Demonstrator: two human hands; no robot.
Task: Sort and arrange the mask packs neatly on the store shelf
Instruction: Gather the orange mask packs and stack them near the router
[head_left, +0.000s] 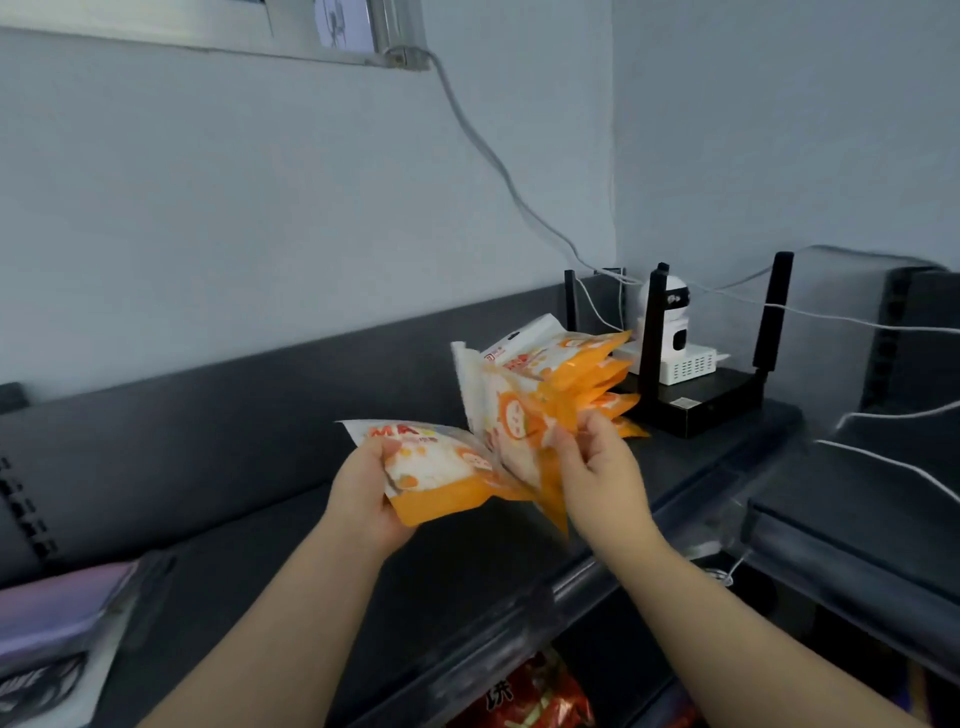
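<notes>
Several orange-and-white mask packs are held above the dark top shelf (270, 566). My left hand (363, 493) grips one pack (441, 467) that lies nearly flat, thumb on its printed face. My right hand (597, 467) pinches a fanned bunch of packs (545, 395) standing more upright, their orange edges spreading toward the right. The two lots touch in the middle, between my hands.
A black router (701, 405) with tall antennas, a white box and a small white camera (670, 322) stand at the shelf's back right, with white cables (519, 202) running up the wall. Purple packages (57, 613) lie at the left. Red snack bags (524, 696) sit on the shelf below.
</notes>
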